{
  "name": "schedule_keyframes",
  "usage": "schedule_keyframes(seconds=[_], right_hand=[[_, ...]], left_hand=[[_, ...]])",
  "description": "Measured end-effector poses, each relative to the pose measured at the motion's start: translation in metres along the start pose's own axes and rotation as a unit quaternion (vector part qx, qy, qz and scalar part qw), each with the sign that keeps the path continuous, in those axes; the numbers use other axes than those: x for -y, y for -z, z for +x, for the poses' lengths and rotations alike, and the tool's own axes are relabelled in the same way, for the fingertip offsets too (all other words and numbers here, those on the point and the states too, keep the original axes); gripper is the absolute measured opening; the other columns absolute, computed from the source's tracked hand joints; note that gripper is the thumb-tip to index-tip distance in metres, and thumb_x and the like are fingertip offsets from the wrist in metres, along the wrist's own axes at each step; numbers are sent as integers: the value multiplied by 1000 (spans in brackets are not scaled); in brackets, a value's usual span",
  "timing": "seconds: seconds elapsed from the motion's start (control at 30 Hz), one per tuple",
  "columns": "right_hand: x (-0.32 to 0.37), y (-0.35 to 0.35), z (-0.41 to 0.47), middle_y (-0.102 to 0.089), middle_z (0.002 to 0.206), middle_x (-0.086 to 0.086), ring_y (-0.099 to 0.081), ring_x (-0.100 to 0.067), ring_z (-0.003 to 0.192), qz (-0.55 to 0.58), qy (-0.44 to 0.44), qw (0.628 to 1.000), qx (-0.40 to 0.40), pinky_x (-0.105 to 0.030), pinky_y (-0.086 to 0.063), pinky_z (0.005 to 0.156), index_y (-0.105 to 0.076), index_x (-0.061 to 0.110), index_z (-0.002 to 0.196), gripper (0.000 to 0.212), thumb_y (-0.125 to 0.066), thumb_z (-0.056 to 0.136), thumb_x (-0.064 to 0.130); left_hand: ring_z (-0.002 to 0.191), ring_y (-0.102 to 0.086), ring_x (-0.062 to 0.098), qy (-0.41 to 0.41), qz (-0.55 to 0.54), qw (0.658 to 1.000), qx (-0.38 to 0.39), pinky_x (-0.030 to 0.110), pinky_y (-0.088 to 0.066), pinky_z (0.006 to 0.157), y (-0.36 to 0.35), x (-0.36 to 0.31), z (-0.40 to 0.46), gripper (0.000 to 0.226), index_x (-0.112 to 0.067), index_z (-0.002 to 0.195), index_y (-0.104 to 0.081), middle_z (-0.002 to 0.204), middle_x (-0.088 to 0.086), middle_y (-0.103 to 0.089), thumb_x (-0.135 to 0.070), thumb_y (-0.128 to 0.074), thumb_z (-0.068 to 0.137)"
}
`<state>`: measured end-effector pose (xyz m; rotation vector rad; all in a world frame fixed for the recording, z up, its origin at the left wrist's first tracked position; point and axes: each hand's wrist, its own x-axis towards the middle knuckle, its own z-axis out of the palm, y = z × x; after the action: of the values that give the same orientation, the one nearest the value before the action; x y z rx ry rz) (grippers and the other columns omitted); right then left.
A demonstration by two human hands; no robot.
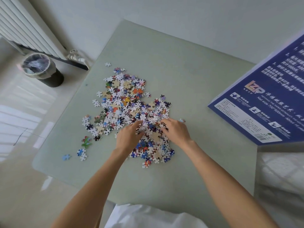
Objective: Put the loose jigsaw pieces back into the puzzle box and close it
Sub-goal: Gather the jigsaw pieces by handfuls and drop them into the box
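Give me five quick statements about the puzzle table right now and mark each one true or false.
1. Both hands are in the pile of jigsaw pieces. True: the left hand and the right hand curl into its near part.
2. The puzzle box sits to the left of the pile. False: it is on the right, at the table's edge.
3. The box is red. False: it is blue with white print.
4. A few pieces lie apart from the pile on the table. True: for instance a light blue piece near the left edge.
5. The bin stands on the table. False: it stands on the floor by the radiator.
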<state>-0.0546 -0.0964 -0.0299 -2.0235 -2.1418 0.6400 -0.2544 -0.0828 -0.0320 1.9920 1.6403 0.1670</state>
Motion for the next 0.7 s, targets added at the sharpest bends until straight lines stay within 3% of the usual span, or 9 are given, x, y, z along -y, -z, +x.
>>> schedule_keyframes(seconds=[0.13, 0.23, 0.33, 0.5, 0.7], right_hand=[[8, 1, 5, -59, 125, -4, -61, -13, 75, -10, -19, 999, 28, -25, -51, 66, -48, 17, 131, 40, -54, 94, 30], [17, -2, 10, -52, 132, -6, -64, -19, 92, -22, -18, 999, 39, -30, -55, 72, -41, 18, 135, 49, -58, 91, 31], [25, -4, 12, -52, 131, -8, -64, -18, 90, -10, -19, 999, 33, -29, -56, 74, -47, 17, 130, 42, -59, 91, 26], [26, -8, 9, -60, 110, -2, -51, -10, 68, -12, -16, 1000, 19, -23, -48, 62, -57, 17, 114, 24, -59, 91, 23], [22, -7, -4, -67, 102, 0, -41, -2, 53, 58, -62, 996, -26, -13, -32, 48, -60, 19, 112, 23, -61, 89, 18]], left_hand=[[75, -62, 12, 17, 31, 999, 20, 19, -43, 54, 4, 3, 2, 56, -26, 138, -35, 108, -1, -66, -38, -58, 89], [82, -63, 13, 24, 29, 999, 37, 25, -51, 64, 5, 8, 2, 51, -24, 132, -43, 112, 0, -65, -35, -62, 86], [87, -61, 12, 13, 12, 998, 59, 26, -52, 70, 4, 11, 4, 43, -23, 123, -51, 107, -2, -64, -30, -66, 84], [99, -54, 15, -26, 31, 996, 77, 23, -47, 79, -2, 14, -4, 47, -24, 126, -49, 118, 0, -54, -21, -66, 82], [90, -62, 17, -13, -19, 998, 54, 31, -51, 84, -3, 17, -7, 34, -17, 115, -57, 114, 3, -61, -15, -66, 83]])
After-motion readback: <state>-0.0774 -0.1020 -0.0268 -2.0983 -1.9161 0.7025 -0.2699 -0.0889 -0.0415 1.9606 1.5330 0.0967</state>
